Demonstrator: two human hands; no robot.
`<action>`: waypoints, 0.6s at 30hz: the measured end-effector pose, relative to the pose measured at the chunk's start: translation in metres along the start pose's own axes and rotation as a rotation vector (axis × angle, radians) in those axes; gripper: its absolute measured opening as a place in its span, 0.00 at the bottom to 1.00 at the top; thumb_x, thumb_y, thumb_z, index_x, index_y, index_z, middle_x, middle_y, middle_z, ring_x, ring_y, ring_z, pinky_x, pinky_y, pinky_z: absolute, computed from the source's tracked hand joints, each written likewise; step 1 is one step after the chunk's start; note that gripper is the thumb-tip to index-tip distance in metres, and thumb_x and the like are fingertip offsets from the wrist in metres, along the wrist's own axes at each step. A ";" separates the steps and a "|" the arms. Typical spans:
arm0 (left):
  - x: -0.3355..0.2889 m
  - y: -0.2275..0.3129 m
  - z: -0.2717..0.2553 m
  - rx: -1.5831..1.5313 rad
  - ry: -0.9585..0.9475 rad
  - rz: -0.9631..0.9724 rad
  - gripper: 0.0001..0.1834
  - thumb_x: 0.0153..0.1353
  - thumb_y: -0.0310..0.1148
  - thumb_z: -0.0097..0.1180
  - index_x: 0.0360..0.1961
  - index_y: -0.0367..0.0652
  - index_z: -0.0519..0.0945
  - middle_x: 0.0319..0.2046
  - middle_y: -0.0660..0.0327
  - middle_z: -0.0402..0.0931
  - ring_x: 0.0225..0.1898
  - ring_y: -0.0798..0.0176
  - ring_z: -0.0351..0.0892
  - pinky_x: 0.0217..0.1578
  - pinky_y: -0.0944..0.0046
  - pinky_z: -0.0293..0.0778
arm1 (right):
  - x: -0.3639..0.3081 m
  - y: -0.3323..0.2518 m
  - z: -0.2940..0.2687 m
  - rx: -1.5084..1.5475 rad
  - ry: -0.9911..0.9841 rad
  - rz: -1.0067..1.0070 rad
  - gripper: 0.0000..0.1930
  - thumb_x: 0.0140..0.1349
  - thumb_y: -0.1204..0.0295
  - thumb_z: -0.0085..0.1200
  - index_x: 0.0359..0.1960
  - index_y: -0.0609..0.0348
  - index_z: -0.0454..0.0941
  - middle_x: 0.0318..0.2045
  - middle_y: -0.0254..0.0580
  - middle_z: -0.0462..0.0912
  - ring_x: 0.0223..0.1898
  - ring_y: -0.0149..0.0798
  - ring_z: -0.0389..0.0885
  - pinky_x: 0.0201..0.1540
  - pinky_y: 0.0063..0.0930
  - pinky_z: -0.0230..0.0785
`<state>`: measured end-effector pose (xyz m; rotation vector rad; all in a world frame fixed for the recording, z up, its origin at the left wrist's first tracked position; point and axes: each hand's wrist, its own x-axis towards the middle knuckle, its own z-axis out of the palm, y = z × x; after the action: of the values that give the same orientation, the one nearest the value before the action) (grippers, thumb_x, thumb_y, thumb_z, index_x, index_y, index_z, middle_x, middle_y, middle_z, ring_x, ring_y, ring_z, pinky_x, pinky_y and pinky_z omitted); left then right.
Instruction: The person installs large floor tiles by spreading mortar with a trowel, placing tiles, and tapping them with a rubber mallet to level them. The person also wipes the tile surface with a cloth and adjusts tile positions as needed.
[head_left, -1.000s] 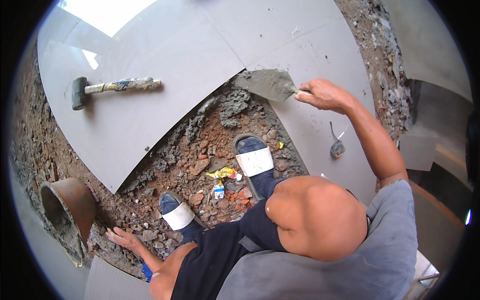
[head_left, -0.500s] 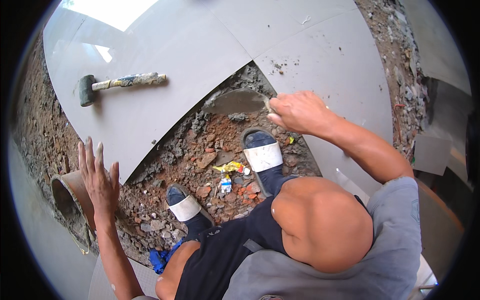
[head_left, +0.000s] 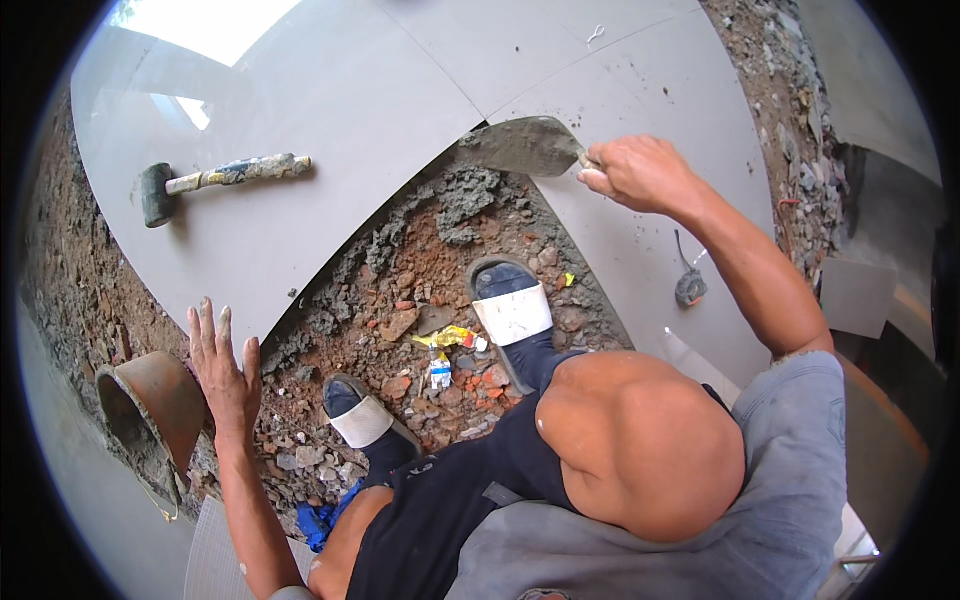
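My right hand [head_left: 640, 175] is closed round the handle of a trowel [head_left: 525, 146]. The trowel's grey, mortar-smeared blade lies across the corner where the laid tiles meet the bare ground. Under and beside the blade is lumpy grey mortar [head_left: 468, 195]. My left hand [head_left: 225, 370] is raised with its fingers spread and holds nothing. It hovers near a clay-coloured bucket [head_left: 165, 405] lying tipped with its mouth outward, grey residue inside. A rubber mallet [head_left: 158, 194] with a mortar-caked handle rests on the big glossy tile [head_left: 330, 110] at the left.
Broken brick and rubble [head_left: 400, 320] lie between the tiles, round my sandalled feet. Among them are a yellow wrapper [head_left: 450, 337] and a small blue-white packet [head_left: 440, 372]. A small dark round tool with a cord [head_left: 690, 287] sits on the right-hand tile [head_left: 650, 265]. Blue plastic [head_left: 318, 522] lies near my left leg.
My right hand has lifted the trowel up and away from the mortar, its blade now across the tile corner. My left hand has shifted slightly right. The corded tool has come into sight.
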<state>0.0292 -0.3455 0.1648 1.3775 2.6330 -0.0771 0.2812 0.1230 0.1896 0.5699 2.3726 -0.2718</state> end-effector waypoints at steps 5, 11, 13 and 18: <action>0.040 0.016 -0.023 0.058 -0.067 0.132 0.27 0.63 0.38 0.56 0.62 0.43 0.67 0.69 0.54 0.56 0.72 0.49 0.47 0.69 0.50 0.48 | -0.021 0.002 0.004 0.112 -0.038 0.055 0.18 0.64 0.56 0.48 0.35 0.60 0.79 0.30 0.52 0.83 0.36 0.55 0.82 0.38 0.48 0.74; 0.107 0.071 -0.015 0.014 -0.074 0.185 0.27 0.64 0.44 0.54 0.62 0.48 0.70 0.70 0.56 0.53 0.74 0.54 0.42 0.71 0.51 0.41 | -0.026 0.003 0.027 0.201 0.023 0.075 0.19 0.64 0.56 0.47 0.34 0.60 0.79 0.29 0.55 0.83 0.34 0.57 0.81 0.36 0.50 0.73; 0.124 0.105 0.005 0.026 -0.111 0.212 0.28 0.65 0.49 0.51 0.65 0.55 0.67 0.72 0.58 0.48 0.74 0.56 0.37 0.71 0.49 0.34 | -0.041 0.009 0.035 0.238 0.069 0.061 0.18 0.64 0.56 0.47 0.35 0.60 0.78 0.29 0.55 0.82 0.33 0.58 0.81 0.35 0.50 0.73; 0.161 0.187 0.063 0.025 -0.160 0.288 0.34 0.67 0.60 0.37 0.70 0.59 0.56 0.74 0.59 0.35 0.75 0.56 0.26 0.70 0.48 0.19 | -0.096 0.013 0.066 0.529 -0.031 0.145 0.18 0.64 0.56 0.47 0.35 0.61 0.76 0.28 0.56 0.81 0.32 0.58 0.79 0.38 0.49 0.72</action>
<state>0.0998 -0.1156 0.0809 1.6678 2.2890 -0.1756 0.3897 0.0803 0.2025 0.9661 2.2108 -0.8478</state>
